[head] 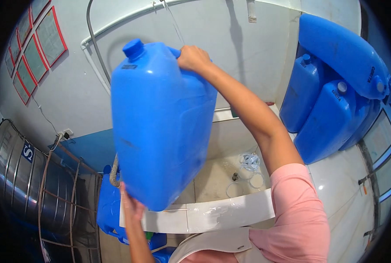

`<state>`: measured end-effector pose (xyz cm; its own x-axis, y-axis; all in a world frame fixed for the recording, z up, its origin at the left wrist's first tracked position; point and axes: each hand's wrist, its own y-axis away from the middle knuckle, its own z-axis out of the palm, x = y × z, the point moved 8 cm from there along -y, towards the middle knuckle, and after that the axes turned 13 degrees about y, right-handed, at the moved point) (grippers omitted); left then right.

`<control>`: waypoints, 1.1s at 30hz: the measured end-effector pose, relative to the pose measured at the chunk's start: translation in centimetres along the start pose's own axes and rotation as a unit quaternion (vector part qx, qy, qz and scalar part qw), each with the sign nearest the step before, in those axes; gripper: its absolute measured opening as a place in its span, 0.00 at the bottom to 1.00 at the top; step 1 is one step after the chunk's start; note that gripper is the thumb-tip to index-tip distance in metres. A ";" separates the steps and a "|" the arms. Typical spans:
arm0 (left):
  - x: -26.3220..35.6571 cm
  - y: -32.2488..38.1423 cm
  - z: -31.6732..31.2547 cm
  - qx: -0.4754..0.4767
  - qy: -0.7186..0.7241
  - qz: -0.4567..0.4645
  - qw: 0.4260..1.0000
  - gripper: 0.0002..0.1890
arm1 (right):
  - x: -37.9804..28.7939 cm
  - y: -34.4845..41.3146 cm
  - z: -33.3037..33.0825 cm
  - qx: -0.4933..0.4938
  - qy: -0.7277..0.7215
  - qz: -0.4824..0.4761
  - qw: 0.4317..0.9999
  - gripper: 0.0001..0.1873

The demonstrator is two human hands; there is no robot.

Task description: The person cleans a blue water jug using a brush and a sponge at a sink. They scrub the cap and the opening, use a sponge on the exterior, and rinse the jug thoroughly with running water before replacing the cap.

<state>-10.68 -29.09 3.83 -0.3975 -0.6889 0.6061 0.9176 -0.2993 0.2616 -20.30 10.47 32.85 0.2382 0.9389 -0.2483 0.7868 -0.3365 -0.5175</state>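
Note:
A large blue plastic jerrycan (156,125) is held up before me, with its capped neck towards the upper left. My right hand (194,59) is wrapped around its top handle. Low on the can, my left hand (132,203) supports the bottom left corner; the can hides part of its fingers. A blue screw cap (133,48) sits on the neck. Beneath the can runs the white tiled ledge (228,210) of a basin, wet along its top. Whether the can touches this ledge cannot be told.
Inside the tiled basin (212,167) lie a coiled clear hose (249,161) and round rings (256,180). Several jerrycans (325,118) bearing writing are stacked at right. A steel tank (21,184) stands left behind a rusty metal frame (44,194). More blue cans (108,210) sit below left.

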 end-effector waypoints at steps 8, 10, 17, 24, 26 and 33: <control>0.3 4.4 -1.2 0.006 -0.004 -0.047 0.999 0.36 | -2.7 2.2 3.4 -0.078 0.038 -0.038 0.996 0.20; 0.7 2.8 -0.6 0.000 -0.018 0.013 1.000 0.38 | -1.8 0.9 2.2 -0.037 0.014 -0.015 0.999 0.20; -2.4 3.2 -0.6 0.055 -0.009 -0.047 0.997 0.36 | 4.1 1.2 9.1 -0.114 -0.032 -0.031 0.992 0.28; 4.1 2.3 13.9 -0.148 -0.200 0.070 0.966 0.38 | 24.5 13.6 16.1 -0.034 -0.438 0.097 0.893 0.25; 3.4 1.9 18.3 -0.145 -0.264 0.140 0.943 0.39 | 28.1 19.9 19.6 -0.054 -0.489 0.204 0.846 0.25; -6.5 1.4 33.0 -0.305 -0.420 0.289 0.804 0.37 | 31.1 33.9 26.1 -0.053 -0.565 0.404 0.717 0.24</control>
<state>-6.78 -3.29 25.07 0.4719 -0.2172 0.8545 0.6751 -0.5343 -0.5087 -1.08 26.41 -13.77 0.0743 -0.2379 -0.9684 0.7057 -0.6737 0.2196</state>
